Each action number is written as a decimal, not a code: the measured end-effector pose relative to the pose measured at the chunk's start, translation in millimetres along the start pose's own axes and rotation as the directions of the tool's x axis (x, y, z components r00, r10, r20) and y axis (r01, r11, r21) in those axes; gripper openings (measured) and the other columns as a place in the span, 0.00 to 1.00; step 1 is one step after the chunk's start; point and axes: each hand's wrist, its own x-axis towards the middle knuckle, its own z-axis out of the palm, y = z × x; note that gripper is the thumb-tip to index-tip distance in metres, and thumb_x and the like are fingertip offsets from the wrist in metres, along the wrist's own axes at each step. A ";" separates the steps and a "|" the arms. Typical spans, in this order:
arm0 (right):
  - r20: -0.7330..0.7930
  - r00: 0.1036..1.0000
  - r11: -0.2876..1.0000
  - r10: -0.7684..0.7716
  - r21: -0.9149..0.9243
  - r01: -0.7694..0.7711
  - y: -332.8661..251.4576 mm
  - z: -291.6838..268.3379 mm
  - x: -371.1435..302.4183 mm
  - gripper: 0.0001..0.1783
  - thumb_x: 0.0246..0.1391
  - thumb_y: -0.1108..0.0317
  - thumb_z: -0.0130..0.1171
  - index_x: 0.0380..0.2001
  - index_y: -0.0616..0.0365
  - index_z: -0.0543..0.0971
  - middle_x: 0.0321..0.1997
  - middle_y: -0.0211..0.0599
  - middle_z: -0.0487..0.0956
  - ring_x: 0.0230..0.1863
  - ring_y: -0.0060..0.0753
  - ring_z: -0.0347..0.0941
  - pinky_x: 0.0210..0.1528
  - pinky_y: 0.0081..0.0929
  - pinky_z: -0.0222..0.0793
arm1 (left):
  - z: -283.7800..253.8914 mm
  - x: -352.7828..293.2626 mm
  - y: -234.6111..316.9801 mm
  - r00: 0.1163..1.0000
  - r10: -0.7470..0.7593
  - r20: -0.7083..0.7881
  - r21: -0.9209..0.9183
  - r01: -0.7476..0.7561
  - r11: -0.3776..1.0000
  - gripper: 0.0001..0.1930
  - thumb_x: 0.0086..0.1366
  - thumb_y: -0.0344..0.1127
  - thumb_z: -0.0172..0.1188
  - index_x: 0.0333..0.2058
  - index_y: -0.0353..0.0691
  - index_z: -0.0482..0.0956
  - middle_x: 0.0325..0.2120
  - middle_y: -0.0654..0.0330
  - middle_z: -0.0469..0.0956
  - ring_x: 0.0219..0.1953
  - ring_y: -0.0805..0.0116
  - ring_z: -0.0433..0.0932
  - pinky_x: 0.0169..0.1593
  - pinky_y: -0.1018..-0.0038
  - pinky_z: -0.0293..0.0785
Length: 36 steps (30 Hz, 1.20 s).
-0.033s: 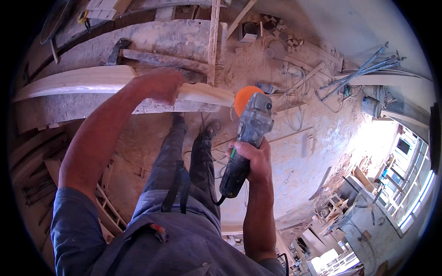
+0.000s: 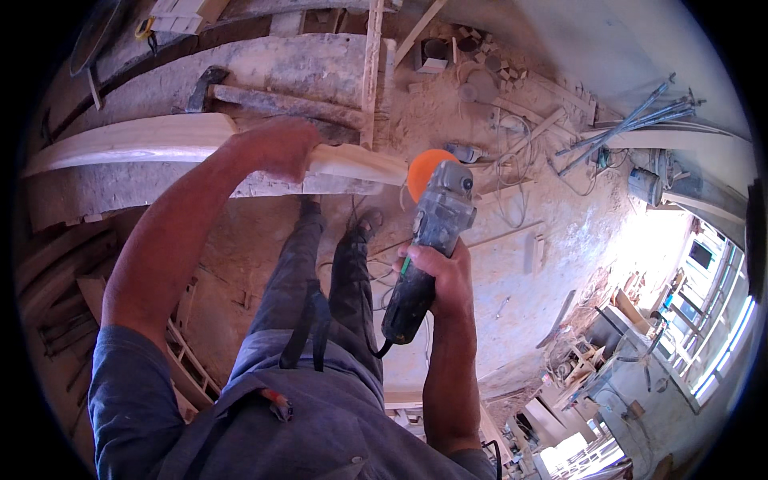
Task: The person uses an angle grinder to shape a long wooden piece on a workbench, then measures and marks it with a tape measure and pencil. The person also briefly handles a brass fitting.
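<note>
Weathered wood makes up the desk (image 2: 276,68), which carries a long, pale, curved wooden piece (image 2: 144,141), its tip reaching past the desk's right end. Near that tip is a grey-and-black angle grinder (image 2: 439,212). A hammer-like tool (image 2: 280,104) lies behind the piece. The left hand (image 2: 284,148) is clamped over the piece — the right hand (image 2: 448,276), well apart, wraps around the grinder. An orange disc (image 2: 420,172) faces the tip — contact is unclear.

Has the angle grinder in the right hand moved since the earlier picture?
No, the angle grinder shows no visible shift either way against the hammer-like tool lying on the bench.
</note>
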 end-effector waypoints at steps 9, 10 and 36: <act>0.087 0.996 0.998 0.035 0.039 -0.038 -11.4 1.5 2.6 0.27 0.49 0.69 0.68 0.51 0.68 0.74 0.35 0.47 0.82 0.32 0.42 0.83 0.37 0.39 0.82 | 14.5 -6.4 -3.0 0.995 -0.004 -0.095 0.065 0.011 0.998 0.19 0.52 0.28 0.65 0.45 0.36 0.86 0.44 0.42 0.83 0.53 0.42 0.80 0.58 0.53 0.76; 0.082 0.996 0.998 0.044 0.045 -0.047 -11.8 1.3 3.4 0.27 0.49 0.69 0.68 0.51 0.68 0.74 0.35 0.47 0.82 0.32 0.42 0.83 0.36 0.39 0.82 | 15.2 -6.7 -2.3 0.995 -0.019 -0.095 0.075 0.027 0.997 0.19 0.52 0.28 0.65 0.46 0.36 0.85 0.44 0.42 0.83 0.53 0.42 0.80 0.58 0.52 0.76; 0.028 1.000 1.000 0.007 0.011 -0.007 6.0 -10.6 -0.1 0.35 0.46 0.66 0.68 0.57 0.72 0.73 0.35 0.45 0.82 0.31 0.40 0.81 0.35 0.37 0.81 | 7.2 -3.0 -2.7 0.998 -0.009 -0.064 0.064 0.013 0.998 0.26 0.51 0.31 0.69 0.52 0.39 0.84 0.45 0.43 0.84 0.53 0.43 0.81 0.59 0.53 0.76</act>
